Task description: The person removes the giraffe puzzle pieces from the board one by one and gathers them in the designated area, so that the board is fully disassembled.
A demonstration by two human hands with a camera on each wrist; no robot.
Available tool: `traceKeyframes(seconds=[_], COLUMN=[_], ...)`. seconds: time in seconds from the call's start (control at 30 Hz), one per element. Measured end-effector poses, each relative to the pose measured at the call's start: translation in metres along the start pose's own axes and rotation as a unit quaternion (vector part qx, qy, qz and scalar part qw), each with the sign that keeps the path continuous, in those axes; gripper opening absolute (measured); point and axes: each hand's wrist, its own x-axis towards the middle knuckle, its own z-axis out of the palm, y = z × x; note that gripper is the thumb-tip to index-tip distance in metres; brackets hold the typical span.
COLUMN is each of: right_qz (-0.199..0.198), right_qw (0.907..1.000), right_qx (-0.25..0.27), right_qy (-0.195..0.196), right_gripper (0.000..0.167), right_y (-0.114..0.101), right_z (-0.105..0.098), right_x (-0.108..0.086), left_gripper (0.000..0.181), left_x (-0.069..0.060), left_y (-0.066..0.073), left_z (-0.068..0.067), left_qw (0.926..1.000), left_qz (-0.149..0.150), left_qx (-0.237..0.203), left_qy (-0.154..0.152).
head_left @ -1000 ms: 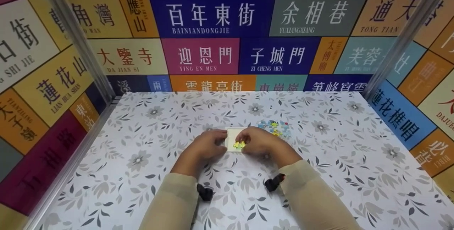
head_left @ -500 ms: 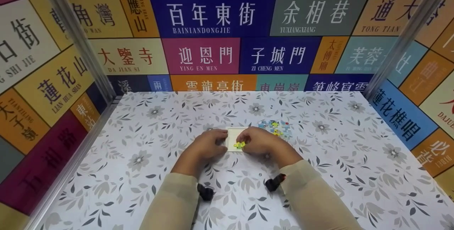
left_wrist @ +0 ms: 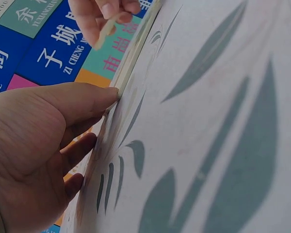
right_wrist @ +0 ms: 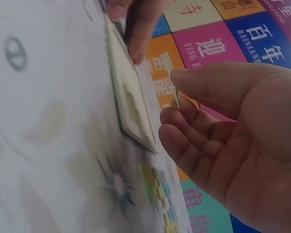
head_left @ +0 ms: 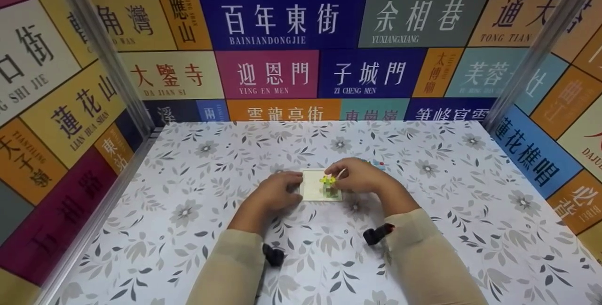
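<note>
A small cream puzzle tray point(head_left: 311, 187) lies flat on the table. My left hand point(head_left: 277, 193) holds it at its left edge, thumb near the front corner and fingers near the back one; the left wrist view shows the thumb point(left_wrist: 94, 101) against the rim. Above the tray's right side, my right hand point(head_left: 360, 176) pinches a yellow puzzle piece point(head_left: 328, 180) between thumb and fingers. In the right wrist view this piece point(right_wrist: 176, 94) is seen nearly edge-on, apart from the tray. A greenish puzzle piece point(head_left: 332, 193) sits in the tray's front right part; its print is blurred.
Several loose puzzle pieces point(right_wrist: 157, 189), blue and yellow, lie right of the tray, mostly hidden behind the right hand in the head view. The tabletop point(head_left: 188, 248) has a leaf-and-flower print. Walls covered with coloured signs point(head_left: 282, 18) stand around it.
My right hand has moved right and slightly back, lifting the yellow piece from the tray's front area. The greenish piece beneath has come into view. My left hand stays in place.
</note>
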Motion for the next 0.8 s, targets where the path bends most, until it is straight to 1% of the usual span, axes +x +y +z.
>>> traceKeyframes(seconds=[0.13,0.23,0.4,0.5,0.6,0.8], right_qz=[0.015,0.028,0.033,0.032,0.04,0.056], right_qw=[0.9998,0.9994,0.9989,0.9988,0.9982,0.9975], right_qx=[0.001,0.003,0.017,0.015,0.005,0.016], right_qy=[0.014,0.018,0.027,0.034,0.044,0.038], right_gripper=[0.045,0.046,0.049,0.049,0.047,0.044], right_y=[0.012,0.022,0.045,0.059,0.068,0.076], right_z=[-0.014,-0.024,-0.037,-0.042,-0.045,-0.046], right_x=[-0.008,-0.015,-0.027,-0.034,-0.039,-0.041], left_gripper=[0.059,0.059,0.058,0.057,0.056,0.058], left_x=[-0.001,-0.002,-0.002,-0.001,0.0,0.001], left_y=[0.0,0.001,0.004,0.003,0.003,0.002], left_z=[0.001,0.0,-0.001,-0.001,0.0,0.0], left_qw=[0.9999,0.9998,0.9998,0.9999,0.9999,1.0], left_qz=[0.004,0.005,-0.001,-0.003,0.0,-0.007], left_qx=[-0.012,-0.016,-0.017,-0.014,-0.011,-0.003], left_qy=[0.005,0.007,0.005,0.003,0.002,0.0])
